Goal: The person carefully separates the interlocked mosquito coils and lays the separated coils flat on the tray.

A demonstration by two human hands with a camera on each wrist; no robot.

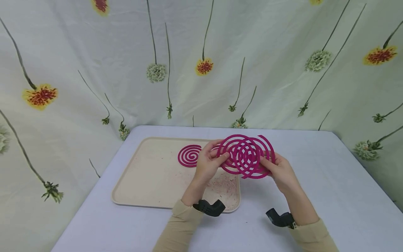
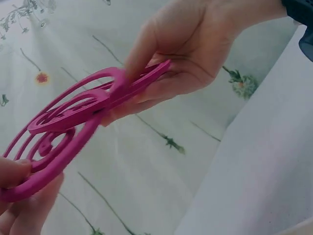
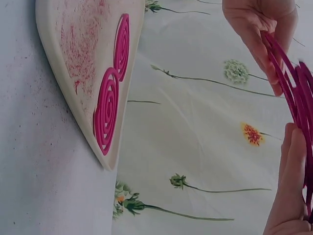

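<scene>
Two magenta mosquito coils [image 1: 247,155] are held up overlapping each other above the tray's right end. My left hand [image 1: 208,163] pinches their left side, thumb in front and fingers behind. On the right side, my right hand [image 1: 281,172] grips the coils between thumb and fingers. The left wrist view shows the spirals edge-on, tilted across one another and partly interlaced. On the beige tray [image 1: 141,175] lies a flat coil [image 1: 189,156]. Another flat coil [image 3: 106,112] rests near the tray's corner in the right wrist view; the left hand mostly hides it in the head view.
Reddish crumbs [image 1: 223,185] are scattered over the tray's right part. A white cloth [image 1: 330,175] covers the table. Behind it hangs a flower-printed curtain [image 1: 270,70]. Black wrist cameras [image 1: 209,208] are strapped at both wrists.
</scene>
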